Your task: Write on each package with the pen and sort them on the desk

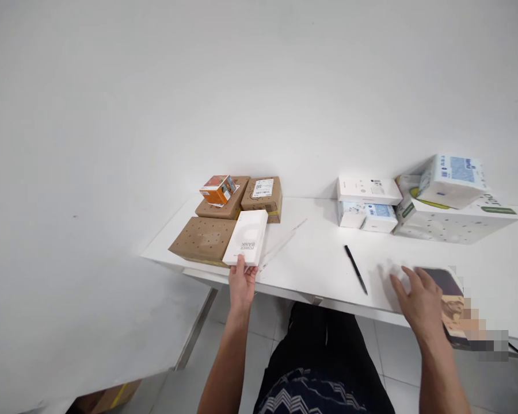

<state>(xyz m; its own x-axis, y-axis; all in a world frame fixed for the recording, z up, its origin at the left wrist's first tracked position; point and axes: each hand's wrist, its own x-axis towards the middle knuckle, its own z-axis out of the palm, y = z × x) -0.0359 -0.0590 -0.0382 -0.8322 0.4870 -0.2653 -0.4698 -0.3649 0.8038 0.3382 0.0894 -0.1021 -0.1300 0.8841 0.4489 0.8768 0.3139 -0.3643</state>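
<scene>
My left hand (242, 283) grips the near edge of a white box marked "POWER BANK" (247, 236), which lies partly on a brown cardboard box (202, 238) at the table's left end. My right hand (416, 298) rests fingers spread on a dark-covered book or flat packet (446, 287) near the white table's (319, 259) front edge. A black pen (355, 268) lies just left of that hand.
Two more brown boxes (263, 196) stand behind, one carrying a small orange box (218, 190). White and blue boxes (366, 201) are stacked at the back right beside a large white carton (453, 221) with a blue-labelled box (453, 179) on top. White wall behind.
</scene>
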